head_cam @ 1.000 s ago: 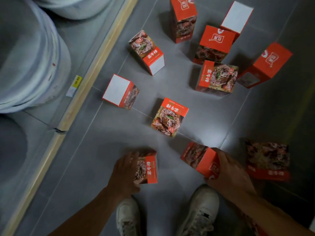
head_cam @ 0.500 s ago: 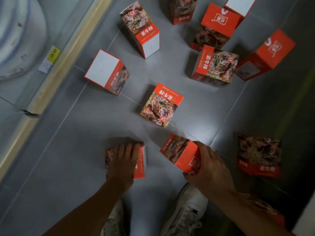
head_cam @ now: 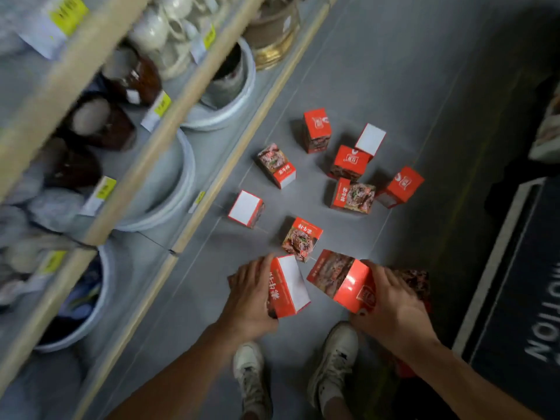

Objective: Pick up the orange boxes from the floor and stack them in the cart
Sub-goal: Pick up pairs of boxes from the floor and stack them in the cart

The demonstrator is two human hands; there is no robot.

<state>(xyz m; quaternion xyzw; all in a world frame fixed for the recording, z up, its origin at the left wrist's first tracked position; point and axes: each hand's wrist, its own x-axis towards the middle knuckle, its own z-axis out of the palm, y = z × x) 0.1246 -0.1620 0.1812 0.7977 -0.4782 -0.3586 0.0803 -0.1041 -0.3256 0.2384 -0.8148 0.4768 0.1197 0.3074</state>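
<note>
So each hand has 1 orange box: the left hand [head_cam: 253, 294] is wrapped around a box with a white face up [head_cam: 288, 286], and the right hand [head_cam: 391, 301] grips a glossy orange box [head_cam: 341, 278], both lifted off the grey floor [head_cam: 394, 86]. 8 more boxes [head_cam: 303, 237] sit scattered on the tiles ahead, beside the shelf [head_cam: 91, 122] of pots. White sneakers [head_cam: 333, 356] below.

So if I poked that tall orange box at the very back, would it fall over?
Probably, yes. The tall orange box stands on its small end, so a poke near the top would likely tip it. It looks like stiff cardboard with flat sides, so it should topple, not roll. Each hand lifts a similar box alone, so it seems light.
</note>
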